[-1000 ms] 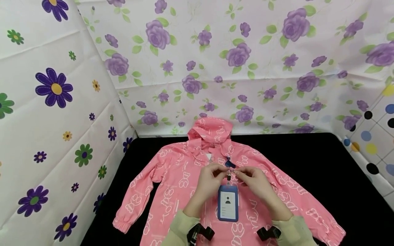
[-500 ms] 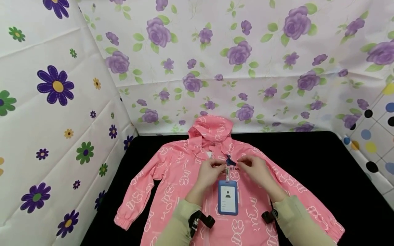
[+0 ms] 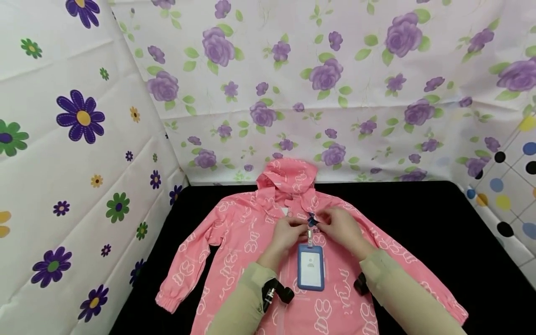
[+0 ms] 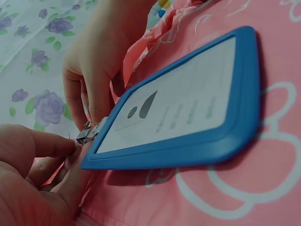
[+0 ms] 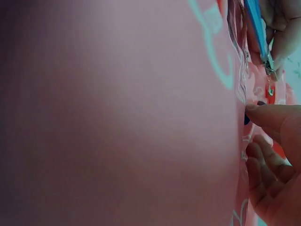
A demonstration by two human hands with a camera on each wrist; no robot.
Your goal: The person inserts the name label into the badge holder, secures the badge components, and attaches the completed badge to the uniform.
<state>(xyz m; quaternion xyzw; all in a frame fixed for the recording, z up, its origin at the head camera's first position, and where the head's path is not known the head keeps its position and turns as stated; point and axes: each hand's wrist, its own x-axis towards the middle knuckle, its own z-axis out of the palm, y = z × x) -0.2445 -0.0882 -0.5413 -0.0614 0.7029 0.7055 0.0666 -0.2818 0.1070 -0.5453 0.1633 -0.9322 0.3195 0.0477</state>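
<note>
A pink hooded jacket (image 3: 240,256) with white line drawings lies spread out, front up. On its chest is a dark blue logo (image 3: 311,220) with lettering below, partly covered by fingers. My left hand (image 3: 289,234) pinches the metal clip (image 4: 86,134) of a blue-framed badge holder (image 3: 311,267). The holder hangs down from the clip over the jacket front, its white card facing up. Just right of the clip, my right hand (image 3: 341,228) pinches the jacket fabric by the logo, thumb on top in the right wrist view, fingers curled below.
The jacket lies on a black tabletop (image 3: 402,200). Behind it hangs a white cloth with purple roses (image 3: 356,111); a daisy-print cloth (image 3: 83,186) covers the left side and a dotted one (image 3: 506,204) the right. A black camera strap (image 3: 268,298) circles the left wrist.
My right hand moved right off the clip to the fabric, then back in toward the logo. The badge holder shifted slightly up the jacket, with my left hand staying at its clip.
</note>
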